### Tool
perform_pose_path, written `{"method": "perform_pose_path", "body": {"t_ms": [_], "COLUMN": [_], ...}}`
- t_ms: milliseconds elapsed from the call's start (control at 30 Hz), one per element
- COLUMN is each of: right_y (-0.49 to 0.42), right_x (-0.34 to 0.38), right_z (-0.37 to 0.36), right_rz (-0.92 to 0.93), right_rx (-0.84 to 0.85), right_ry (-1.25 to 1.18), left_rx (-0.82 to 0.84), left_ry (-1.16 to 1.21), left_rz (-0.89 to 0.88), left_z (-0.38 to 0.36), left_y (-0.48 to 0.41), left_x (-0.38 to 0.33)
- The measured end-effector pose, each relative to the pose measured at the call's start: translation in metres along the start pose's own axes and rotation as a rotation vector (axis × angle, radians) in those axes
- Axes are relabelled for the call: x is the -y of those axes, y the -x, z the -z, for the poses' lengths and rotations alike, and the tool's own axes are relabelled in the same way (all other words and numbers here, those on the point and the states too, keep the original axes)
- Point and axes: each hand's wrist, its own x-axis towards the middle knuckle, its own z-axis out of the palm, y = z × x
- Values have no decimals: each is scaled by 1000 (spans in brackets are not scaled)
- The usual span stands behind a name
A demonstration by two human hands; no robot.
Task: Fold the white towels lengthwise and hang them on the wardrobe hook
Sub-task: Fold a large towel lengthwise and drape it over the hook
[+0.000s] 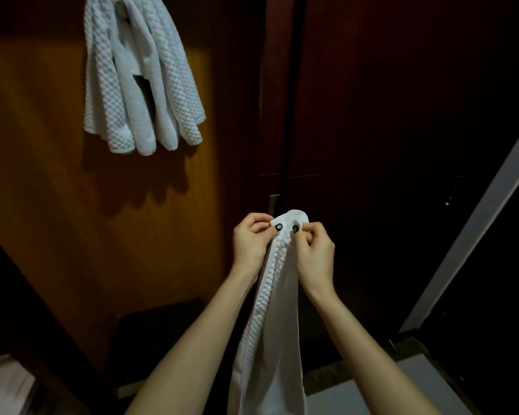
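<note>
A white waffle-textured towel (270, 324) hangs down between my arms, folded into a long narrow strip. My left hand (250, 244) pinches its top corner from the left. My right hand (315, 253) pinches the same top edge from the right, thumb beside thumb. Up at the top left, several white towels (138, 70) hang bunched against the orange-brown wardrobe panel (42, 175). The hook that bears them lies above the frame's edge and is hidden.
Dark red-brown wardrobe doors (372, 115) fill the right, split by a black vertical gap (288, 115). A pale door frame (477, 220) slants at the far right. A dark box (159, 333) sits low by the panel. Something white (3, 384) lies at the bottom left.
</note>
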Motion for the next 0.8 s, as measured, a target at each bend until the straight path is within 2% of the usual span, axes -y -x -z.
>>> {"method": "perform_pose_path", "body": {"t_ms": [200, 333, 533, 667, 800], "right_y": [4, 9, 7, 5, -6], "right_x": [3, 9, 10, 8, 0], "right_z": [3, -1, -1, -1, 5], "right_rz": [-76, -57, -42, -32, -20], "right_rx": [329, 480, 567, 593, 568], "right_ry": [-38, -70, -61, -80, -118], "left_rx": [11, 11, 108, 62, 65], "left_ry": [-19, -97, -38, -44, 55], "left_rz": [-72, -167, -120, -146, -75], "left_z": [8, 12, 20, 18, 18], "left_y": [2, 6, 8, 5, -1], "left_x": [-6, -10, -11, -11, -9]}}
